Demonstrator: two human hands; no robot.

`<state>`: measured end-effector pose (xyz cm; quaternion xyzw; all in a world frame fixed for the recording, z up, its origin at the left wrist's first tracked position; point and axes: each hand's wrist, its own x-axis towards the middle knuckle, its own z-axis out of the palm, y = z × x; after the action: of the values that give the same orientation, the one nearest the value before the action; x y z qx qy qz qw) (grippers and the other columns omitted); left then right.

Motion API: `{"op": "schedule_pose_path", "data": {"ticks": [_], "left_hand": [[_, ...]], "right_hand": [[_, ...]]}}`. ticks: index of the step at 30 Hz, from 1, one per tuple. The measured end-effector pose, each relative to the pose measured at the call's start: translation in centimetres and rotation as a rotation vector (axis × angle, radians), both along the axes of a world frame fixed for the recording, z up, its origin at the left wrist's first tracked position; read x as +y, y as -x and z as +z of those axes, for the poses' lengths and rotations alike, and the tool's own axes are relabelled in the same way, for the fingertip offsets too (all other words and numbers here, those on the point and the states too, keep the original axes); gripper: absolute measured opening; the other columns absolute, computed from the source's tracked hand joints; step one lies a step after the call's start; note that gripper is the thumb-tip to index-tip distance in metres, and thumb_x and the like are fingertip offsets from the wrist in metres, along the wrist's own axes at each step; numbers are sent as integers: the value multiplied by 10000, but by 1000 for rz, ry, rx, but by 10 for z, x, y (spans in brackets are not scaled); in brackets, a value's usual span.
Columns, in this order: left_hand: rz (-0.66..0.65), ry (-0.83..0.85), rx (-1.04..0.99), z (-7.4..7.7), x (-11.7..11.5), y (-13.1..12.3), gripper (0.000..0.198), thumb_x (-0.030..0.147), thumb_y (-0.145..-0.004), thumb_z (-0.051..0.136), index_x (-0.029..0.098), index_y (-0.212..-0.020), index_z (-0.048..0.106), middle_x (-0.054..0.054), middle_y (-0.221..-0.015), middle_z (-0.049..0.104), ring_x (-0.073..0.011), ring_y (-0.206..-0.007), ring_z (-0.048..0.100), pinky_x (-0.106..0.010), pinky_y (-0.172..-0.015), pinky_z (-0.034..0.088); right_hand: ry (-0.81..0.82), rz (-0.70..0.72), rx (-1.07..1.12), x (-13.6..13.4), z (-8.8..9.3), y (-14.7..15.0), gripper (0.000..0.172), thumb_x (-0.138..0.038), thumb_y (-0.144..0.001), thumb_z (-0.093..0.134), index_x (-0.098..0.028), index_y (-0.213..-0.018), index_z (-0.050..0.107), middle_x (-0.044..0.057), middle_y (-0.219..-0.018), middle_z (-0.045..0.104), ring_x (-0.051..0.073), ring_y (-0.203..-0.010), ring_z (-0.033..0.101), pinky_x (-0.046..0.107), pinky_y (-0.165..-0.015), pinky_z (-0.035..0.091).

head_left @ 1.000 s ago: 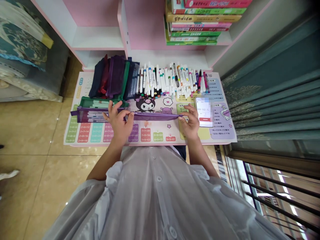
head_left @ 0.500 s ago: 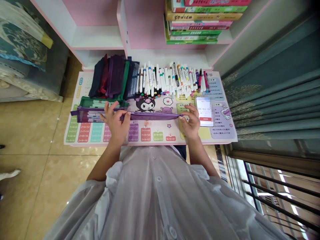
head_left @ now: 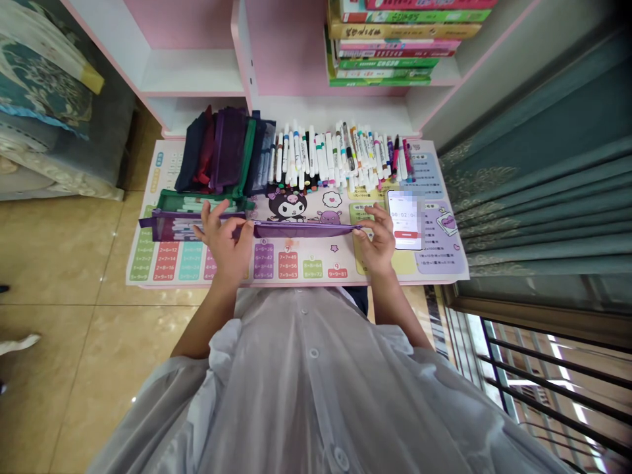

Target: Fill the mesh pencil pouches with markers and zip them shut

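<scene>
A long purple mesh pencil case [head_left: 301, 229] lies across the printed desk mat [head_left: 296, 263], with pens showing in its left part. My left hand [head_left: 224, 240] grips the case near its middle-left, fingers partly raised and thumb pinching at the zipper line. My right hand [head_left: 378, 240] pinches the case's right end beside a phone [head_left: 405, 220]. A green pencil case [head_left: 197, 199] holding pens lies just behind the purple one.
Several dark fabric cases [head_left: 222, 155] stand stacked at the back left. A row of many markers [head_left: 340, 158] lies along the back. A pink shelf unit [head_left: 296, 66] with stacked books [head_left: 390, 46] rises behind. A curtain [head_left: 543, 164] hangs on the right.
My left hand has slid leftward along the purple case, about a hand's width. My right hand stays at the case's right end.
</scene>
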<state>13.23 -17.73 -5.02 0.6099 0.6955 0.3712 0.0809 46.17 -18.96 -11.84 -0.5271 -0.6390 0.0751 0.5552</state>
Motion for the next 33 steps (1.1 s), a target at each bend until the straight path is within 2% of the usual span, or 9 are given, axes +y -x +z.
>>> {"op": "schedule_pose_path", "data": {"ticks": [14,19,23,29,33], "left_hand": [[25,30,-36,1,-2,2,202,394,-864,648,230,-746,663,-10,-1415,605,-359,-1525,300,-643,-1251,50],[32,45,-10,-1,-2,2,128,341,-842,684,239,-767,666,-41,-1429,595,-356,-1521,302,-673,-1234,59],[47,85,-15,-1,-3,1,106,315,-852,682,234,-786,663,-46,-1438,585,-334,-1531,282,-645,-1243,28],[15,108,-6,4,-3,-1,112,318,-862,659,236,-786,656,-39,-1427,589,-325,-1536,271,-631,-1247,-14],[-5,123,17,14,-1,1,117,336,-858,663,238,-795,663,-56,-1418,596,-328,-1531,285,-628,-1249,-7]], "right_hand": [[8,30,-3,1,1,0,169,-455,-899,692,-287,-893,708,42,-1225,637,313,-1363,544,632,-1156,440],[1,53,-1,0,1,0,149,-433,-906,688,-286,-905,709,42,-1239,635,307,-1376,534,614,-1159,443],[36,47,4,0,2,-1,185,-462,-907,676,-278,-895,699,56,-1243,635,318,-1391,520,616,-1163,434],[72,43,0,-1,6,2,226,-500,-912,653,-278,-889,689,63,-1254,633,325,-1401,513,620,-1163,433],[86,59,23,-3,12,3,167,-449,-917,665,-286,-907,705,57,-1261,646,315,-1406,514,608,-1177,421]]}}
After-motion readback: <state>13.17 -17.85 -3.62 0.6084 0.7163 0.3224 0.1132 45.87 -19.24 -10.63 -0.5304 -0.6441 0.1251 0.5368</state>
